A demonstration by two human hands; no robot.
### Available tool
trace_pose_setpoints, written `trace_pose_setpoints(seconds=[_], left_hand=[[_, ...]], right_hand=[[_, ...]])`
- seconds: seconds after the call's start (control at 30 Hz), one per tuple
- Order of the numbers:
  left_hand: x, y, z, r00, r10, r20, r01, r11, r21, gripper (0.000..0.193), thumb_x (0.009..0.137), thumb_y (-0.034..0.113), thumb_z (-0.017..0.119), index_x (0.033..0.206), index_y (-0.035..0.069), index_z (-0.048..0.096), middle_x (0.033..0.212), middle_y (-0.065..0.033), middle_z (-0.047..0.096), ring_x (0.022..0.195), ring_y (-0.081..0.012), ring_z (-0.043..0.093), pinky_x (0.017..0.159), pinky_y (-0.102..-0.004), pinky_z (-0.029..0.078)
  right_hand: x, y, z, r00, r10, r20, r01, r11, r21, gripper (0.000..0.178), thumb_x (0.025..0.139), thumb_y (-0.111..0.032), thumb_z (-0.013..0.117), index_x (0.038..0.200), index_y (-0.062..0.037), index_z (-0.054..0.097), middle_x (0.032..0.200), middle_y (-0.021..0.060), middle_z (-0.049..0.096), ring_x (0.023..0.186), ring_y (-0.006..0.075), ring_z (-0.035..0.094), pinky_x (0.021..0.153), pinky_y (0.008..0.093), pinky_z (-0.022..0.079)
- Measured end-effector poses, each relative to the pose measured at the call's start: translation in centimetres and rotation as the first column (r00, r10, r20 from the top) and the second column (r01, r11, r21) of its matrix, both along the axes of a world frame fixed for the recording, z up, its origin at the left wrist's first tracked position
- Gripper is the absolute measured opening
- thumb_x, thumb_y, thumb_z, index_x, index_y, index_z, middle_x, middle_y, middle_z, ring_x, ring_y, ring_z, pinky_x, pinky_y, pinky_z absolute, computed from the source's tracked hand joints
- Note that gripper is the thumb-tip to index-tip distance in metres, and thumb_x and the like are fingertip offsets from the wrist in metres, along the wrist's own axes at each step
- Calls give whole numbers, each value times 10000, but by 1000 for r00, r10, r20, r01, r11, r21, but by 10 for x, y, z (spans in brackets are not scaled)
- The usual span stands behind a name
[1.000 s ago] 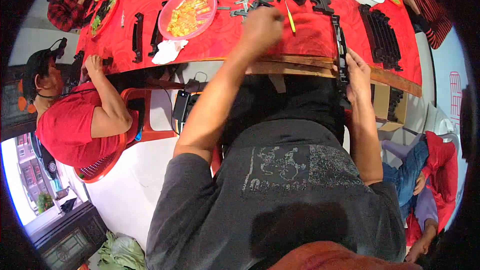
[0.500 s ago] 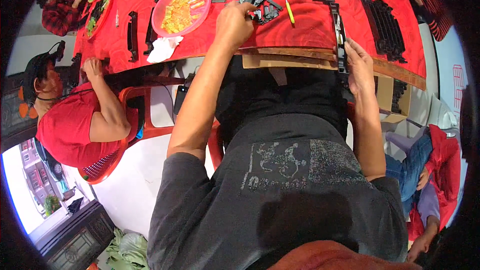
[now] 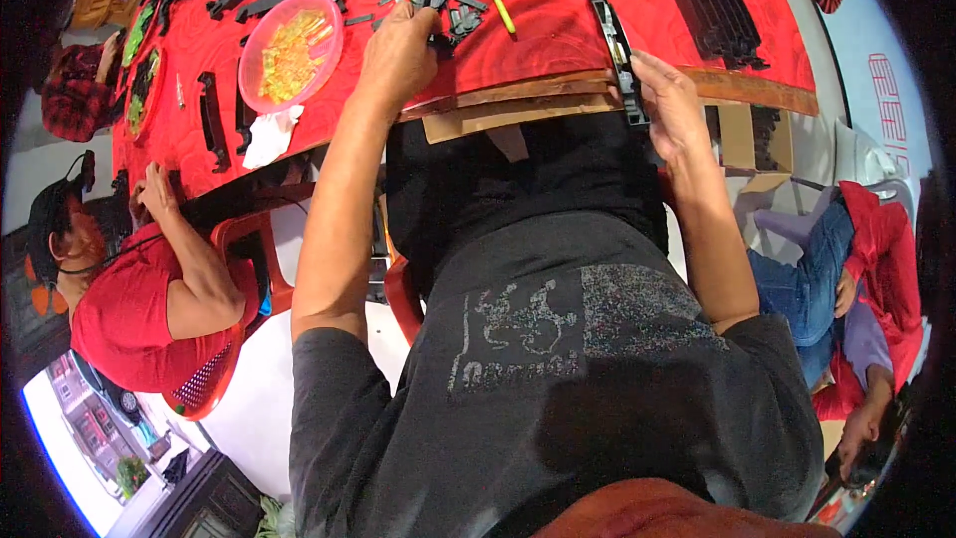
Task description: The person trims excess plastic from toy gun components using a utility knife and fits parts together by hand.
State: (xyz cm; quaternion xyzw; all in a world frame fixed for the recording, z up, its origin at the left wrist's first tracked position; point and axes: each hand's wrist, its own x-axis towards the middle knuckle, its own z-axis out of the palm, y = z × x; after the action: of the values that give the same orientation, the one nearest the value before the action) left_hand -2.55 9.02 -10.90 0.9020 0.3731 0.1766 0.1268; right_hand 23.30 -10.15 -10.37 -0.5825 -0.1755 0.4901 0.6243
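My left hand (image 3: 396, 58) is over a pile of small black and grey strips (image 3: 466, 18) on the red-covered table. Its fingers are curled and drawn together at the pile's near left side; what sits between the fingertips is too small to make out. At the table's front edge my right hand (image 3: 669, 105) grips a long, narrow black plastic part (image 3: 624, 75). The part lies lengthwise away from me, its near end sticking out past the edge. A small pale piece shows inside its channel. Right of the pile lies a yellow-handled thin tool (image 3: 506, 18).
A pink basket (image 3: 246, 75) of yellow-orange small pieces stands left, with a white crumpled tissue (image 3: 271, 135) beside it. More long black parts lie at far left and in a row (image 3: 709, 8) at right. A person in red (image 3: 149, 314) sits left; another sits right.
The whole view has shifted, so the table appears further left and higher. My left hand has moved slightly left at the pile, its fingers closing. My right hand stays on the black part.
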Motion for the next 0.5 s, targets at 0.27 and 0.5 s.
trace_pose_setpoints(seconds=[0.27,0.5], left_hand=[[-7,-1,2,999,-13,-32,15,998,57,215,720,24,575,934,42,580,970,-201,570,968,-406,562,784,-494,474],[-7,-5,5,1000,-8,14,8,1000,14,178,727,23,569,905,29,573,920,-196,592,944,-395,573,787,-477,472]], right_hand=[[2,-3,4,997,30,-67,-29,999,22,251,930,-140,575,1093,50,591,871,120,681,718,179,663,648,303,565],[5,-3,-5,999,23,-34,-23,1000,-4,279,949,-131,528,1173,28,574,873,112,681,719,173,659,668,284,556]])
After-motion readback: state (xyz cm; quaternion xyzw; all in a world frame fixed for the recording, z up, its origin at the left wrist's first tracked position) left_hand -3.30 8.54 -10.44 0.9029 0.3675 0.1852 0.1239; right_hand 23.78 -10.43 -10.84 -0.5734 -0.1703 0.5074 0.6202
